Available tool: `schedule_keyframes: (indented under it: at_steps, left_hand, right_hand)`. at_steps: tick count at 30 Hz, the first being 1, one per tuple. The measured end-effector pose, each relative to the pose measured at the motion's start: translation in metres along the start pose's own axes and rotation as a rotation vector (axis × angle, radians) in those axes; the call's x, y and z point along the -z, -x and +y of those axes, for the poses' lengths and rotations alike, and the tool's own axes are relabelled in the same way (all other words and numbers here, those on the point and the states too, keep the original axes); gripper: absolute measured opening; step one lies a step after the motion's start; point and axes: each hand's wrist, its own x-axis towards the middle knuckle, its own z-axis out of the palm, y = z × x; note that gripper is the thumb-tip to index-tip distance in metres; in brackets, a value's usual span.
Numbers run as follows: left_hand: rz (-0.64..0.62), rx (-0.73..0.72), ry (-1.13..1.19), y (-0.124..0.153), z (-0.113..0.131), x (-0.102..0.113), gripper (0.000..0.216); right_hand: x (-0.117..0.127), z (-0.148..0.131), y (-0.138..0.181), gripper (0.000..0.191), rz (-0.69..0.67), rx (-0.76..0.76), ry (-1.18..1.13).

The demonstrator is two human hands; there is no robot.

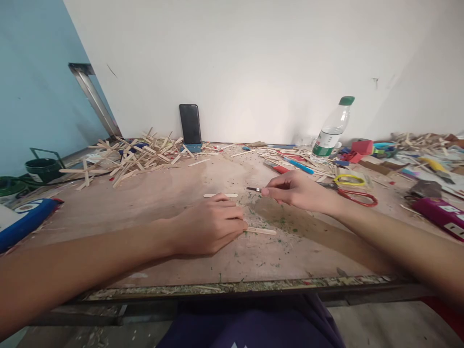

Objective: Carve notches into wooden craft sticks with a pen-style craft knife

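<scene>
My left hand (215, 224) lies low on the table, its fingers bent and pressed together over a wooden craft stick (261, 231). One end of that stick sticks out to the right; the rest is hidden beneath the fingers. Just beyond the knuckles lies a second craft stick (208, 195), partly covered by the hand. Above the tabletop, my right hand (293, 191) pinches a thin dark-tipped tool (253, 189) with a silvery band. Its tip points left, and its exact kind is unclear. Green crumbs (282, 220) are scattered on the wood below it.
A heap of craft sticks (145, 157) sits at the back left near a propped phone (190, 124). To the right are a water bottle (328, 137), a blue pen (298, 166), scissors (357, 197) and a magenta power strip (440, 215). A blue-and-white object (31, 220) lies left.
</scene>
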Motion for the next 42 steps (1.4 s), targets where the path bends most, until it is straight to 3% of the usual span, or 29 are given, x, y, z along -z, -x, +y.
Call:
schedule_keyframes:
  at_steps: [11,17,22,28,42]
  left_hand:
    - [0.006,0.008,0.013,0.0,0.0002,0.0005,0.027]
    - [0.004,0.004,0.01,0.0002,-0.0004,-0.0001,0.027]
    - [0.001,0.004,0.013,0.0001,-0.0004,0.0,0.028]
    - [-0.003,0.0,0.013,0.0003,-0.0009,0.0005,0.026]
    - [0.001,0.01,0.012,0.0018,-0.0004,-0.0011,0.031]
  right_hand:
    - [0.0008,0.0012,-0.0006,0.062,0.003,-0.014,-0.007]
    - [-0.0017,0.0024,-0.0003,0.048,0.086,-0.012,-0.057]
    - [-0.0032,0.0052,0.0002,0.06,0.177,-0.051,-0.128]
    - [0.0008,0.0006,0.0023,0.05,0.269,-0.057,-0.126]
    - [0.0,0.0027,-0.0004,0.029,0.321,-0.043,-0.268]
